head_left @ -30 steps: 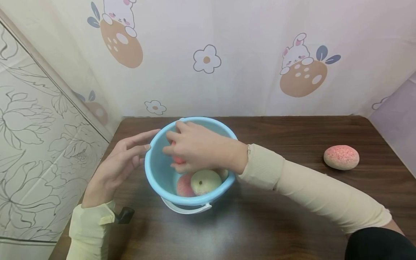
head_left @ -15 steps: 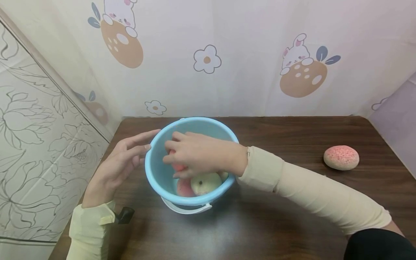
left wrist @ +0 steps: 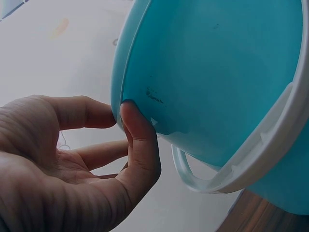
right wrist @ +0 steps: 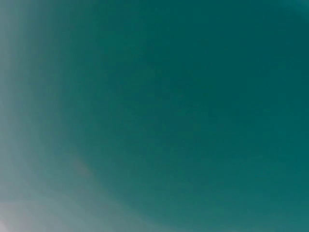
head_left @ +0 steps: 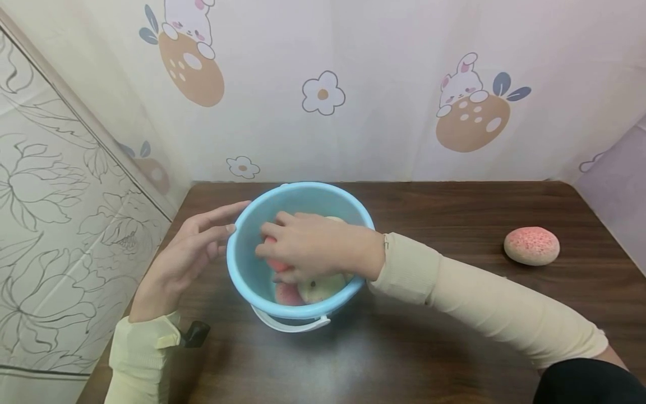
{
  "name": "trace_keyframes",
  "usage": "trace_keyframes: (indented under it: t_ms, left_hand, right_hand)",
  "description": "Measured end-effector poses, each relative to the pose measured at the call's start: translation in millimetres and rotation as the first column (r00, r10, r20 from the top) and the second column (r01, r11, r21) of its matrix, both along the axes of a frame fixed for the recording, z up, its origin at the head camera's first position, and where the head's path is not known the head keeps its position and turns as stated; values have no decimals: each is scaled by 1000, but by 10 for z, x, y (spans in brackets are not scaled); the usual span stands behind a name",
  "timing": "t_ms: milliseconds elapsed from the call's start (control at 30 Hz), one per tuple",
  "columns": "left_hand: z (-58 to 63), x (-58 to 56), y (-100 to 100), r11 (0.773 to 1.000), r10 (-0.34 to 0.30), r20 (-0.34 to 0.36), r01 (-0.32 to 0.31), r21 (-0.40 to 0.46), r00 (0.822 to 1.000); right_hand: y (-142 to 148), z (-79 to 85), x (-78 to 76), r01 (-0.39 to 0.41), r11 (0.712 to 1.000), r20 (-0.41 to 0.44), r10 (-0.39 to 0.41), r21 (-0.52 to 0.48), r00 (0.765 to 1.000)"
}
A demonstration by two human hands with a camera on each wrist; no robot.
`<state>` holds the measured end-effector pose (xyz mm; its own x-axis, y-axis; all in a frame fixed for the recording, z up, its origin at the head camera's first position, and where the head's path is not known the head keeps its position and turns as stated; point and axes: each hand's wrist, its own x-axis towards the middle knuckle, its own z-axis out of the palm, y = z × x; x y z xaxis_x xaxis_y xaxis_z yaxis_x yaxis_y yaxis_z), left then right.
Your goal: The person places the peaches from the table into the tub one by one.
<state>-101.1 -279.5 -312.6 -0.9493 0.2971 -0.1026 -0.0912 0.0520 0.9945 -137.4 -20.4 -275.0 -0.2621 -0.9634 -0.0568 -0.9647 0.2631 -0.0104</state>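
A light blue bucket (head_left: 298, 312) stands on the brown table in the head view. My left hand (head_left: 189, 247) pinches its left rim between thumb and fingers, seen close in the left wrist view. Inside the bucket, my right hand (head_left: 308, 244) curls its fingers round a reddish peach (head_left: 276, 265), palm down. Below that hand lie a pink peach (head_left: 289, 295) and a pale one with a dark stem spot (head_left: 323, 289). More pale fruit is partly hidden behind the wrist. The right wrist view is only blurred blue-green.
Another pink and cream speckled peach (head_left: 531, 246) rests on the table (head_left: 444, 348) at the right. The bucket's white handle (head_left: 290, 325) hangs down its near side. Behind the table rises a patterned curtain (head_left: 373, 129), and a floral panel (head_left: 60, 241) borders the left.
My right hand has sunk a little lower and nearer in the bucket with the reddish peach, covering more of the fruit below. The left hand keeps its place at the rim.
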Motion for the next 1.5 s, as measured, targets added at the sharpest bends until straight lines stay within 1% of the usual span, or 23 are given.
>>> trace_keyframes:
  t_ms: [200,533,733,967,1167,1333,1500]
  left_hand:
    - [2,-7,10,1000,-3,-1,3,-2,1000]
    - [9,-10,18,1000,-7,-3,7,-8,1000]
    - [4,-4,11,1000,-5,-3,5,-4,1000]
    - [-1,3,3,1000,1,-6,-1,-14,1000]
    - [-5,3,-1,1000,-3,-10,3,-7,1000]
    - [-10,0,-3,1000,-5,-10,5,-12,1000]
    - [-14,-1,-5,1000,-2,-7,1,-18,1000]
  right_hand:
    - [29,-11,34,51,998,-11,-51,25,999]
    - [49,-32,54,78,997,-27,-78,13,997]
    - [64,-48,45,71,997,-42,-71,-6,997]
    - [80,-75,37,76,997,-24,-77,-26,997]
    - [91,-91,37,68,997,-41,-70,-49,997]
    - [86,-93,45,64,994,-28,-67,-89,997]
    - [89,-82,56,59,993,-25,-62,-100,998]
